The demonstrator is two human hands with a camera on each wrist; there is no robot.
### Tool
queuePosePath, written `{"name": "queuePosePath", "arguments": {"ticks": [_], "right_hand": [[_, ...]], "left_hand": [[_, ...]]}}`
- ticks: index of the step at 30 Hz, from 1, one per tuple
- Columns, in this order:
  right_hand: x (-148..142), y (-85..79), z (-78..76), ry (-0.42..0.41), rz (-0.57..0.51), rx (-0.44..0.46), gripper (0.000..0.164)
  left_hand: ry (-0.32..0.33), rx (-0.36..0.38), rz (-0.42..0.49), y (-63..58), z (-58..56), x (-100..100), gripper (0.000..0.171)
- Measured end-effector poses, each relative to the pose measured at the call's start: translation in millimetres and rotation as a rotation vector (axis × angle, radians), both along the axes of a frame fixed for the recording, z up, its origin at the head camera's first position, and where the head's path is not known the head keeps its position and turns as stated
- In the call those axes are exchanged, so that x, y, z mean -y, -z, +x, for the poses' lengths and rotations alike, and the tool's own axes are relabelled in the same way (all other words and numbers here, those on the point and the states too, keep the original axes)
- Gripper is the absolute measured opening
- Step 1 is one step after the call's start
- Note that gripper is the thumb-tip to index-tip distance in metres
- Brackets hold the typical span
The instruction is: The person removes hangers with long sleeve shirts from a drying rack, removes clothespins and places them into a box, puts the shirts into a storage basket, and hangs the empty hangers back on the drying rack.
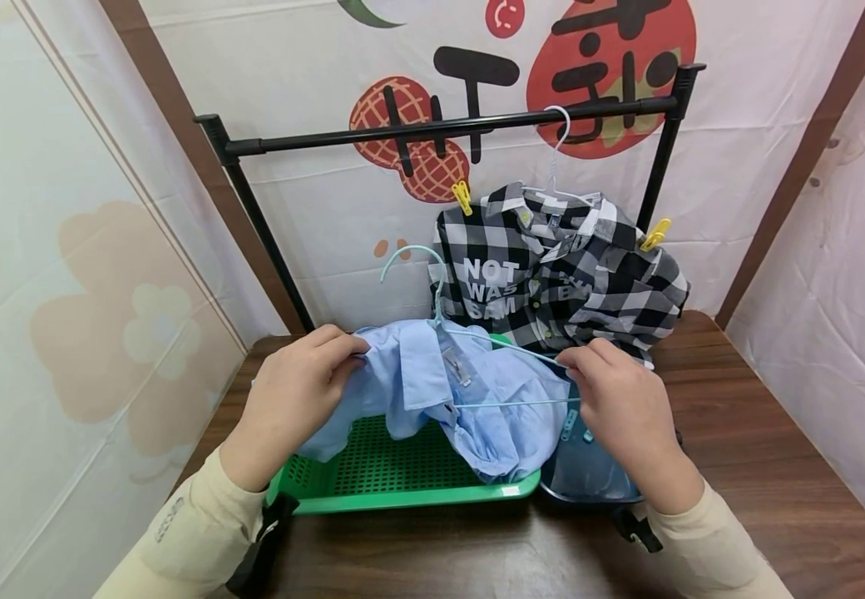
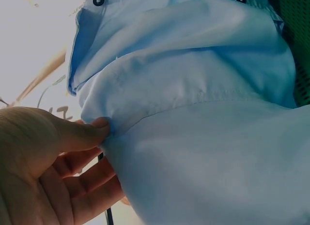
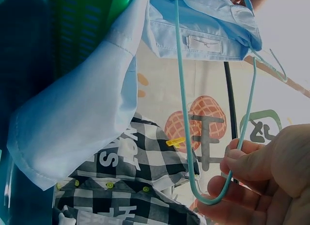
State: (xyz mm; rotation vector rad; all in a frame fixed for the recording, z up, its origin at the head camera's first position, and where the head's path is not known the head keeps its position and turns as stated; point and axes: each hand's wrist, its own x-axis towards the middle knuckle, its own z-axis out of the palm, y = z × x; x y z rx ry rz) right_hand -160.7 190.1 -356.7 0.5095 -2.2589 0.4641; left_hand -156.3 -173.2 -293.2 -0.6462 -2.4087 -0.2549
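Observation:
A light blue shirt [image 1: 425, 366] hangs partly on a pale teal wire hanger [image 1: 438, 287], above a green basket [image 1: 402, 499]. My left hand [image 1: 294, 399] pinches the shirt's shoulder between thumb and fingers, as the left wrist view shows on the shirt cloth [image 2: 193, 138]. My right hand [image 1: 623, 412] holds the bare end of the hanger; in the right wrist view, thumb and fingers of the right hand [image 3: 261, 172] pinch the hanger's bent corner [image 3: 208, 201]. That end lies outside the shirt, while the hanger's other end is hidden inside the cloth.
Behind, a black-and-white checked shirt [image 1: 552, 274] hangs on a white hanger [image 1: 555, 158] from a black rack [image 1: 432, 129], with yellow clips [image 1: 655, 235] at its shoulders. A dark blue bin [image 1: 590, 474] holding light blue clips [image 1: 570, 424] stands right of the basket on the wooden table [image 1: 762, 449].

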Motion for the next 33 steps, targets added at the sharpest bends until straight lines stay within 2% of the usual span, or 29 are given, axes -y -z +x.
{"name": "queuePosePath", "arguments": {"ticks": [14,25,33], "right_hand": [[-2.6,-2.4,0.0,0.006,0.005,-0.006,0.019],[-8.7,-4.9,-1.3,0.012,-0.012,-0.003,0.020],[-12.8,-7.3,-1.3,0.026,-0.013,0.000,0.020]], "left_hand": [[0.006,-0.016,-0.009,7.8,3.3,13.6,0.018],[-0.016,-0.001,-0.025,9.5,4.1,22.8,0.020],[-0.003,0.023,-0.038,9.4,5.0,30.9,0.020]]}}
